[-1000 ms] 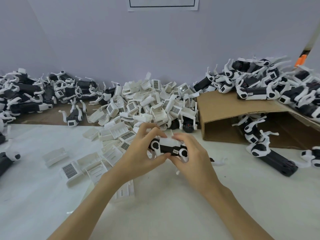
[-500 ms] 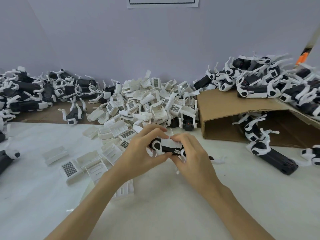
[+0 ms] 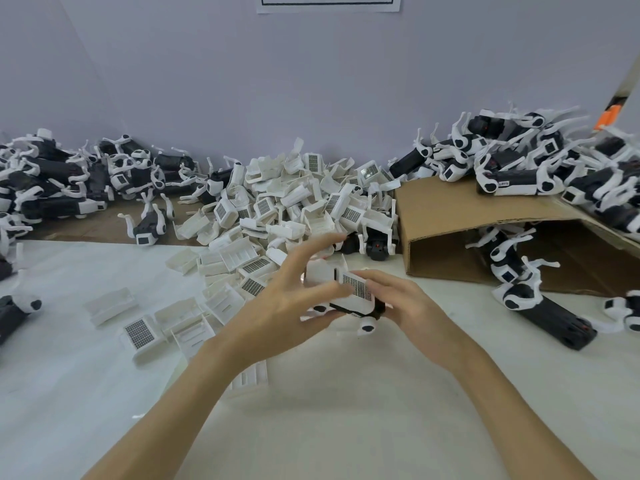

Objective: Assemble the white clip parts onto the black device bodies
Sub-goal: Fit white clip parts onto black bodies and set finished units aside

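Clip [image 3: 351, 284] sits atop the black device body [image 3: 360, 309], held above the bench [image 3: 346, 410] near the clip pile [image 3: 294, 209]; right hand [image 3: 412, 306] grips the body, steadying it; left hand [image 3: 287, 303] spreads wide, thumb beneath, seemingly pressing the clip home.

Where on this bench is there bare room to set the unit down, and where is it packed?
Bare white table lies in front of the right hand, out to the lone black device body beside the cardboard box. A second patch lies at the near left, before the scattered white clips. Crowded: the white clip pile behind the left hand and both back corners.
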Action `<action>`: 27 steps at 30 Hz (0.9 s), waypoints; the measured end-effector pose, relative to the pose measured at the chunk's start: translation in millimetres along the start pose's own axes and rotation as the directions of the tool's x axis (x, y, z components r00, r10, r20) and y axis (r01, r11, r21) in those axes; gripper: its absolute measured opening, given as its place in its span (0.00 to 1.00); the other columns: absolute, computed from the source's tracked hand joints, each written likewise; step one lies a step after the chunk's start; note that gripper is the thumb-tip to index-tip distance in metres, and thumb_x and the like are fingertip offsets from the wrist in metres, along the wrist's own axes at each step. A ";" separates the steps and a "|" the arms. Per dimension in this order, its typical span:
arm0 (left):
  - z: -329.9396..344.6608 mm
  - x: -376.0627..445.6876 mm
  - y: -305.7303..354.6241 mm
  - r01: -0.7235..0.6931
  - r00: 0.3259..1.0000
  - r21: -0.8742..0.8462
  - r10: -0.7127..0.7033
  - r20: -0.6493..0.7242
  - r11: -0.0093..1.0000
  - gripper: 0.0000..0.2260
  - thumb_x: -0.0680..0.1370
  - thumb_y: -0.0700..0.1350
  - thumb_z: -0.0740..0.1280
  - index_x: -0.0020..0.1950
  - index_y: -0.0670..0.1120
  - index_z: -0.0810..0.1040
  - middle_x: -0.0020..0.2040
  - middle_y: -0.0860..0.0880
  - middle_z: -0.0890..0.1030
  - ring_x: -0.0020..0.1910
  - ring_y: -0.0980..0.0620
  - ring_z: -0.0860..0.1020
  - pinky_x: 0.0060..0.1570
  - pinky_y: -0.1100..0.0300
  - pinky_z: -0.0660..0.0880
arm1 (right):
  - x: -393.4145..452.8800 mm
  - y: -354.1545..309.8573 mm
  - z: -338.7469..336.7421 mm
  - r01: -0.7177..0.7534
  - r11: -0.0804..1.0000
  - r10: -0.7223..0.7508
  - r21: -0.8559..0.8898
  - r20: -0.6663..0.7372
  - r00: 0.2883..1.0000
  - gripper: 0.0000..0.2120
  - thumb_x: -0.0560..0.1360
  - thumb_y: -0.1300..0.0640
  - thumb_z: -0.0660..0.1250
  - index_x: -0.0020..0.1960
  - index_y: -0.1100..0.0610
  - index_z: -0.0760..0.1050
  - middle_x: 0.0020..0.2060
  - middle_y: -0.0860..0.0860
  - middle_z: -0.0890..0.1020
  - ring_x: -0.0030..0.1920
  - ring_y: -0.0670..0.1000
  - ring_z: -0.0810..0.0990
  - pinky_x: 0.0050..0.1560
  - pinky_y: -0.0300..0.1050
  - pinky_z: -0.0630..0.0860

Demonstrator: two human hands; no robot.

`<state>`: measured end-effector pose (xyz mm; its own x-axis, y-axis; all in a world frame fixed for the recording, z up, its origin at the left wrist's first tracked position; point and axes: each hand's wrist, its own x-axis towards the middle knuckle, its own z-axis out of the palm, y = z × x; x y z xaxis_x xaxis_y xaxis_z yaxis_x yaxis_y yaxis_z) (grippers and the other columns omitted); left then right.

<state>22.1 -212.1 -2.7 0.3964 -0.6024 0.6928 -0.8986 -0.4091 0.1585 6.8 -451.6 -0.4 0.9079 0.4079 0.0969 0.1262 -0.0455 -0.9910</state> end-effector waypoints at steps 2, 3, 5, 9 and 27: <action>3.9 -1.2 0.0 -0.087 0.996 0.096 0.087 0.000 0.992 0.11 0.84 0.43 0.72 0.66 0.48 0.78 0.81 0.41 0.61 0.81 0.42 0.64 0.73 0.49 0.72 | -1.4 -1.8 -5.5 -0.005 0.990 0.009 -0.141 0.023 1.000 0.14 0.87 0.54 0.61 0.67 0.52 0.80 0.59 0.59 0.83 0.62 0.63 0.80 0.66 0.57 0.75; 5.1 -1.0 -0.9 -0.097 0.995 0.137 0.099 -0.008 0.986 0.12 0.84 0.42 0.72 0.66 0.48 0.78 0.81 0.41 0.61 0.82 0.39 0.63 0.73 0.47 0.72 | -2.5 -2.7 -7.6 -0.001 0.976 0.008 -0.217 0.033 0.999 0.13 0.86 0.53 0.62 0.66 0.51 0.81 0.57 0.57 0.83 0.59 0.61 0.81 0.64 0.54 0.76; 5.8 -0.8 -3.5 -0.047 0.998 0.189 0.052 -0.023 0.981 0.13 0.82 0.43 0.74 0.66 0.49 0.78 0.82 0.42 0.62 0.83 0.39 0.60 0.75 0.47 0.71 | -3.9 -1.4 -9.5 0.006 0.952 -0.002 -0.306 0.014 1.000 0.09 0.84 0.53 0.67 0.63 0.48 0.82 0.51 0.49 0.85 0.51 0.54 0.85 0.57 0.49 0.79; 2.8 -2.0 -3.3 0.308 0.951 -0.097 -0.308 0.021 0.946 0.35 0.76 0.59 0.78 0.78 0.60 0.64 0.78 0.55 0.65 0.79 0.54 0.66 0.75 0.62 0.66 | -2.8 2.0 4.7 0.103 0.867 -0.228 -0.488 -0.203 0.952 0.16 0.77 0.58 0.76 0.62 0.47 0.79 0.53 0.39 0.84 0.56 0.43 0.82 0.57 0.36 0.76; -4.9 -0.2 1.2 0.408 0.906 -0.227 -0.423 -0.022 0.884 0.22 0.81 0.50 0.74 0.74 0.55 0.76 0.64 0.62 0.81 0.66 0.53 0.78 0.66 0.44 0.73 | -0.9 6.0 25.2 0.225 0.728 -0.450 -0.647 -0.204 0.869 0.16 0.76 0.53 0.77 0.62 0.51 0.80 0.54 0.41 0.82 0.57 0.47 0.80 0.55 0.43 0.76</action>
<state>20.0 -209.1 0.8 0.7352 -0.3572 0.5761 -0.6759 -0.4518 0.5823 -3.4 -429.2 -8.7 0.8140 0.1892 0.5492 0.5552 -0.5317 -0.6396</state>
